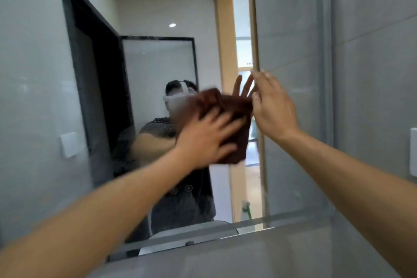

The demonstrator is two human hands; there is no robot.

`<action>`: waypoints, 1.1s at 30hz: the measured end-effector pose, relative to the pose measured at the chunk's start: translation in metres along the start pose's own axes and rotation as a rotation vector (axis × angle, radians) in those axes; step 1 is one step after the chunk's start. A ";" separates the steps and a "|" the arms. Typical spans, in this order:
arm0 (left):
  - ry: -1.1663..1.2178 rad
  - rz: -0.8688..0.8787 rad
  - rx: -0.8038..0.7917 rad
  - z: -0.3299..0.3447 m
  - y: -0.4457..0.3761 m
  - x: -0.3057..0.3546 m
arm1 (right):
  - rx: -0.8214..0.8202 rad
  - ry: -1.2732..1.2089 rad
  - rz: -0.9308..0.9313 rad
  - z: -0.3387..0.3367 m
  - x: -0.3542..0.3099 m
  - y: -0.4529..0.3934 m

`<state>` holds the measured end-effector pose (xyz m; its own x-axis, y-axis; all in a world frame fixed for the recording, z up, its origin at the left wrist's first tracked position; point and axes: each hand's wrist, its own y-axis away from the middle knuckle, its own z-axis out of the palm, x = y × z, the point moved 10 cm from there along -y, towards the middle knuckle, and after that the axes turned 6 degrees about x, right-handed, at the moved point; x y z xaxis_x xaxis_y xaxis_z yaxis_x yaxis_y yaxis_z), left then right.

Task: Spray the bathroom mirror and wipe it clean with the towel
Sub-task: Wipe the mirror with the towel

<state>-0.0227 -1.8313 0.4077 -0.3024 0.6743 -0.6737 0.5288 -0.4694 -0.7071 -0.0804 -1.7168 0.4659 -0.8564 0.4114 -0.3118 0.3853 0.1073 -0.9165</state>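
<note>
The bathroom mirror (pixel 158 63) fills the left and centre of the head view. My left hand (pixel 207 137) presses a folded brown towel (pixel 228 110) flat against the glass near the mirror's right side; the hand and towel are motion-blurred. My right hand (pixel 273 106) is open, fingers spread, its palm resting at the mirror's right edge beside the towel. The spray bottle appears only as a green and white reflection (pixel 246 210) low in the mirror.
Grey wall tiles (pixel 372 74) lie right of the mirror, with a white fixture (pixel 413 151) at the far right edge. The mirror's lower edge (pixel 248 224) runs above a grey ledge. The glass reflects a person, a dark door frame and a wooden doorway.
</note>
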 end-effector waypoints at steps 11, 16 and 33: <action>-0.105 -0.583 0.035 -0.031 -0.005 -0.103 | 0.005 -0.095 -0.094 0.013 -0.046 -0.012; 0.085 -0.104 -0.213 0.031 0.125 0.080 | -0.057 -0.091 -0.117 0.022 -0.055 0.001; 0.234 -0.293 -0.211 0.039 -0.036 0.106 | -0.093 0.001 -0.114 -0.008 -0.019 0.006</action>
<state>-0.1047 -1.7649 0.3539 -0.2888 0.8843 -0.3670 0.6054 -0.1283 -0.7855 -0.0590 -1.7162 0.4684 -0.8962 0.3927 -0.2062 0.3154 0.2374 -0.9188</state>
